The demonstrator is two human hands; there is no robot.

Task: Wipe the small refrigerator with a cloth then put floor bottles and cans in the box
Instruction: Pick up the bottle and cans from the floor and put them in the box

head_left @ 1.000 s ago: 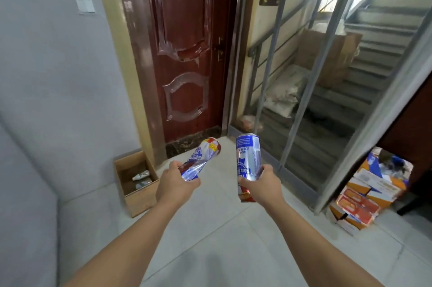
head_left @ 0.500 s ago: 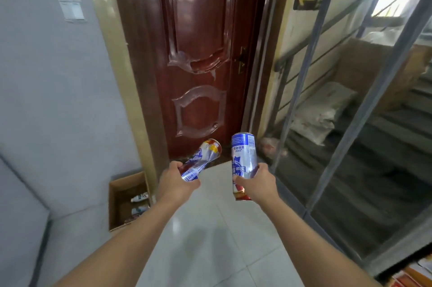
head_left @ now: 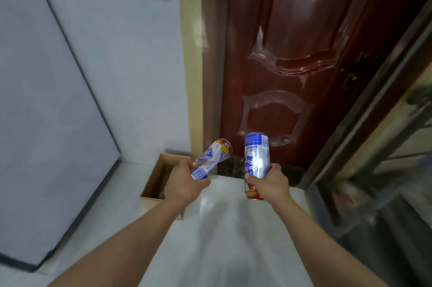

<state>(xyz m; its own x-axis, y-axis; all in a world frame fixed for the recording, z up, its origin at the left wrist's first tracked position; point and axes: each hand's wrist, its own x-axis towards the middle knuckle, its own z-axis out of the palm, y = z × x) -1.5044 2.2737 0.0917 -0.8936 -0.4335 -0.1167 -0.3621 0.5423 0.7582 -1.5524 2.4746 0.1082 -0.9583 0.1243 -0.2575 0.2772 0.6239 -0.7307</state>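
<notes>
left hand [head_left: 184, 185] fingers wrapped round crushed can [head_left: 211, 159], frame centre | right hand [head_left: 271, 181] clasps intact can [head_left: 256, 162] mid-body, upright | both look light, thin-walled, slick, so a mid-body grip suits | open box [head_left: 153, 182] lower left by the door [head_left: 304, 52]

The crushed aluminium can [head_left: 211, 158] is silver with blue lettering and an orange-red end. The tall cylindrical can [head_left: 256, 162] is silver, blue and red. The open cardboard box [head_left: 156, 175] is brown; the glossy wooden door [head_left: 292, 52] is dark red.
</notes>
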